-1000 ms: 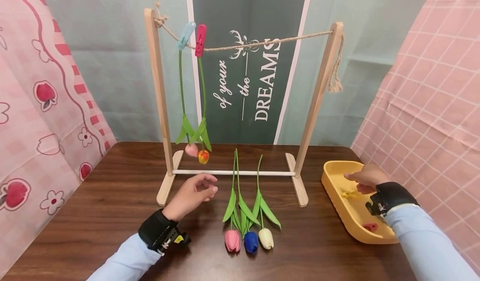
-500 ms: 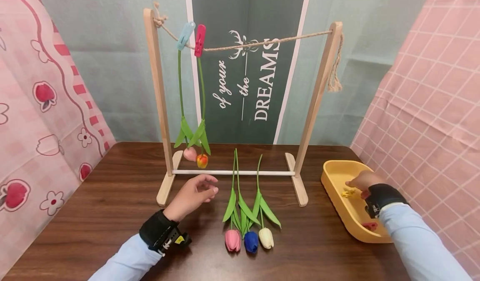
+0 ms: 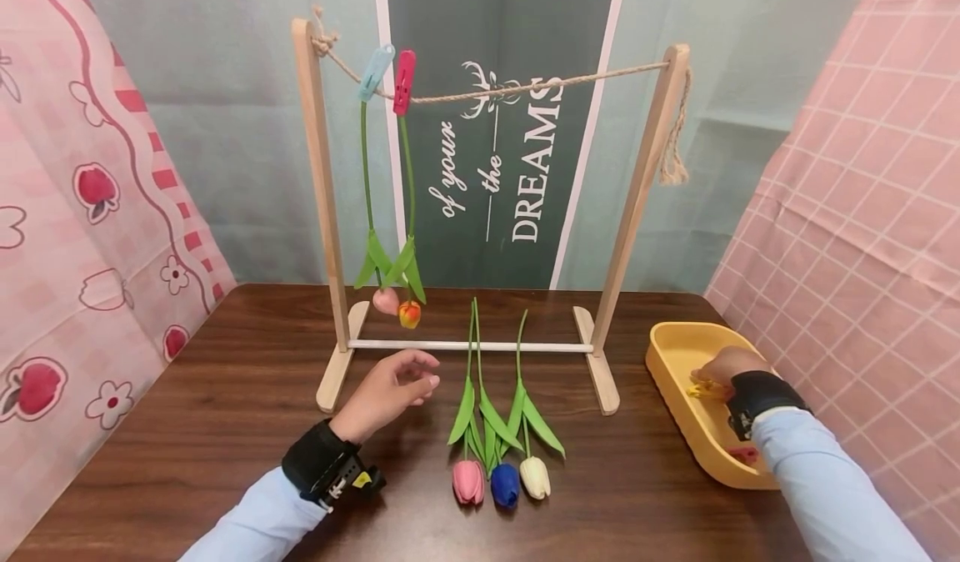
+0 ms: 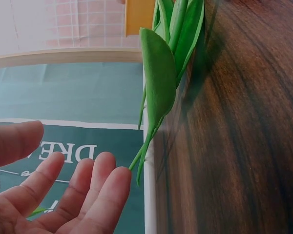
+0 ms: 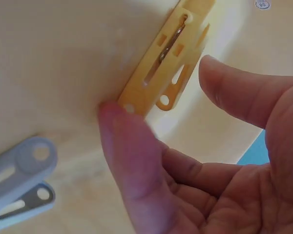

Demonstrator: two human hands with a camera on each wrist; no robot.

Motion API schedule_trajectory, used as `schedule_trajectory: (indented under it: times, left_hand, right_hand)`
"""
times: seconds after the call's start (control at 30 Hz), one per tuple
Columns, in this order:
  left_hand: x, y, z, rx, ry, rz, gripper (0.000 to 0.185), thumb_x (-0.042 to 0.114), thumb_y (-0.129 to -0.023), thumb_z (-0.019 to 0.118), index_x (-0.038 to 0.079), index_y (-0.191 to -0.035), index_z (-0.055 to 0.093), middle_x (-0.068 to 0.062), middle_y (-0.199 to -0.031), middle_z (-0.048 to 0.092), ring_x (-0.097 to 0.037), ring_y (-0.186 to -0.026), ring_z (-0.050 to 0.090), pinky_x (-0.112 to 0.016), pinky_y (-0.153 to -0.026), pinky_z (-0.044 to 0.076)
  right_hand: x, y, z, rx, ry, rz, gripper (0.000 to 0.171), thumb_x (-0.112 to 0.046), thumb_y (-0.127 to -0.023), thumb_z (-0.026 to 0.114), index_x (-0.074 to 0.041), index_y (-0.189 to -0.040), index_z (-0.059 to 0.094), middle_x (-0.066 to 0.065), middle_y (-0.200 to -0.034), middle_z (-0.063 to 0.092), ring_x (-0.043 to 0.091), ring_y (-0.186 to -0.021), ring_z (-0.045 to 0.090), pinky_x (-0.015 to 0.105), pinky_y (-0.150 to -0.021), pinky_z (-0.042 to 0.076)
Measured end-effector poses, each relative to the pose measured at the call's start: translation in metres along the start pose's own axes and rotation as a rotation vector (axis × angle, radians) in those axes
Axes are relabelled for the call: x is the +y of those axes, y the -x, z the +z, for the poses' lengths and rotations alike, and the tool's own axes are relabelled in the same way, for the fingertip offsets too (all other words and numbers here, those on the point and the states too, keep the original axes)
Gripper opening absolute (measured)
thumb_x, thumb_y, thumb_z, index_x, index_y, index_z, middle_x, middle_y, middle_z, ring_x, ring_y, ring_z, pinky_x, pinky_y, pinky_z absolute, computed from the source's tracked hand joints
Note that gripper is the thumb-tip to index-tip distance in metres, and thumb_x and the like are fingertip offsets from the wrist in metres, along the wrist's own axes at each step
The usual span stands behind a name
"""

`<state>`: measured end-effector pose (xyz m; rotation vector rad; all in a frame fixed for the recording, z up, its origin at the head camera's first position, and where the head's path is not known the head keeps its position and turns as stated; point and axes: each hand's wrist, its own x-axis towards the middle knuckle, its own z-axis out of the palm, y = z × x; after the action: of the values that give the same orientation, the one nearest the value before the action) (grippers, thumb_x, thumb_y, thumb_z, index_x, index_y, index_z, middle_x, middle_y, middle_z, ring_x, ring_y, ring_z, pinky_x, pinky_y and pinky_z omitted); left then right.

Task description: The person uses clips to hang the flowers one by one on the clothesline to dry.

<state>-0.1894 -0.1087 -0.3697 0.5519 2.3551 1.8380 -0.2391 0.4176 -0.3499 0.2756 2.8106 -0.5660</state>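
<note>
My right hand (image 3: 729, 365) reaches into the yellow tray (image 3: 675, 420) on the right. In the right wrist view, its index fingertip meets one end of a yellow clothespin (image 5: 158, 63), while the thumb stands apart on the other side. A grey-blue clothespin (image 5: 24, 168) lies nearby in that view. My left hand (image 3: 386, 391) hovers with loosely bent fingers and holds nothing, left of three artificial tulips on the table: pink (image 3: 468, 483), blue (image 3: 505, 485) and white (image 3: 536, 479). Their leaves (image 4: 158, 73) show beyond its fingers in the left wrist view.
A wooden rack (image 3: 322, 187) stands behind, a rope (image 3: 480, 94) strung across it. Light blue (image 3: 376, 72) and red (image 3: 403, 83) clothespins hang a pale pink tulip (image 3: 386, 300) and an orange tulip (image 3: 409, 314) at its left. Another red clothespin (image 3: 744, 455) lies in the tray.
My right hand has moved deeper into the tray, down to the yellow clothespin. The hanging tulips sway slightly; my left hand stays about where it was.
</note>
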Motion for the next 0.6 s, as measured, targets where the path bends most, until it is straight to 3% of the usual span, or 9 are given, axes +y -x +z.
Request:
schedule_trajectory:
  times: [0.17,0.6]
  left_hand:
    - [0.0,0.001,0.0,0.001,-0.001,0.005,0.024,0.01,-0.094,0.064,-0.003,-0.113,0.059,-0.022,-0.095,0.062,-0.039,-0.089,0.061,-0.037,-0.074,0.056]
    - [0.0,0.0,0.001,0.0,-0.004,0.007,0.023,0.009,-0.093,0.064,-0.003,-0.112,0.06,-0.021,-0.097,0.063,-0.038,-0.089,0.062,-0.037,-0.074,0.056]
  right_hand:
    - [-0.002,-0.001,0.006,0.003,-0.012,-0.008,0.038,-0.025,-0.084,0.068,-0.013,-0.052,0.051,-0.001,-0.052,0.049,0.014,-0.047,0.05,0.024,-0.046,0.042]
    - [-0.013,-0.004,0.007,-0.001,-0.119,-0.067,0.016,-0.01,-0.073,0.071,0.001,-0.066,0.061,0.005,-0.059,0.06,0.017,-0.049,0.06,0.029,-0.05,0.054]
